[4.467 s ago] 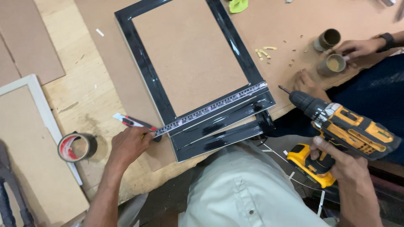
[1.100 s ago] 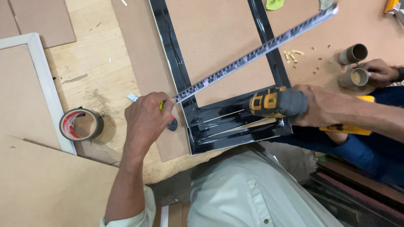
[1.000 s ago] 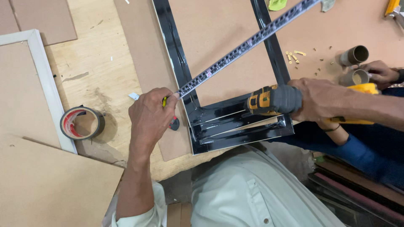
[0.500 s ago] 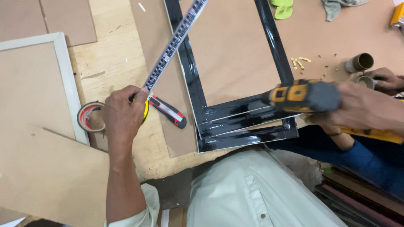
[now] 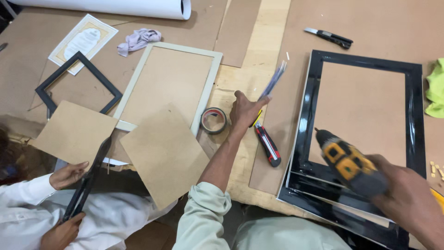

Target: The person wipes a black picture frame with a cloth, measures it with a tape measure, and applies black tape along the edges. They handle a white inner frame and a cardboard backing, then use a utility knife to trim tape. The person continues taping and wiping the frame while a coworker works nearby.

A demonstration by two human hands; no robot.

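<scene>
Left hand (image 5: 244,110) fingers grip blurred metal ruler (image 5: 274,79), 12 o'clock of tape roll (image 5: 213,120) | right hand (image 5: 407,201) fingers wrap yellow-black drill (image 5: 348,162) over black frame (image 5: 365,60), 3 o'clock.

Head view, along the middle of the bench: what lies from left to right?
Small black frame → pale frame → tape roll → left hand holding the metal ruler → red utility knife → large black frame → green cloth.

L hand (image 5: 245,109) extended fwd, grip closed; R hand (image 5: 407,199) low at right, grip clenched.
</scene>
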